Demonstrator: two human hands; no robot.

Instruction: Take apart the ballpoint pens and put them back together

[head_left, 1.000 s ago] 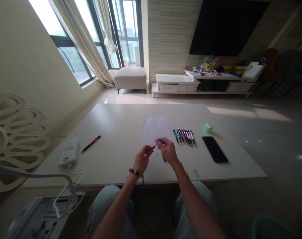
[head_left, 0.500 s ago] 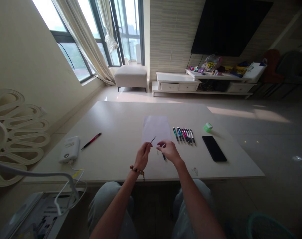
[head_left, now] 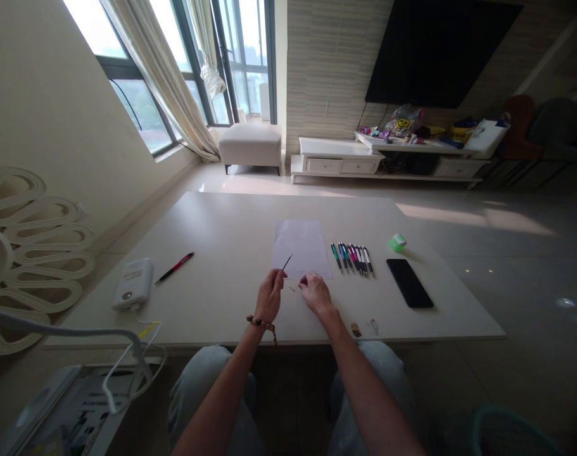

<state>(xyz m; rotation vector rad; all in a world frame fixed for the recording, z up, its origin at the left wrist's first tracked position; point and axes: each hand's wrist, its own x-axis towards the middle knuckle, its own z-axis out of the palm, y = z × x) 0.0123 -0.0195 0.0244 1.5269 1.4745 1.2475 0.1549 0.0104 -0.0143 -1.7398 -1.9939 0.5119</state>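
My left hand (head_left: pixel 270 295), with a beaded bracelet at the wrist, is closed round a thin dark pen refill (head_left: pixel 287 261) that slants up and to the right. To its right, my right hand (head_left: pixel 315 292) is low over the table with its fingers pinched together; what they hold, if anything, is hidden. A small pale part (head_left: pixel 292 289) lies on the table between the hands. Beyond them is a sheet of white paper (head_left: pixel 300 244). Several pens (head_left: pixel 352 258) lie in a row to the right of the paper.
On the white table (head_left: pixel 231 234) are a red and black pen (head_left: pixel 175 268) and a white power bank (head_left: pixel 135 283) at left. At right are a black phone (head_left: pixel 409 283) and a green container (head_left: pixel 397 242). A small cartoon figure (head_left: pixel 355 329) lies near the front edge.
My right hand has moved down and slightly away from my left, now covering where a dark pen part lay. My left hand has shifted slightly left with the refill. The cartoon figure has come into view.
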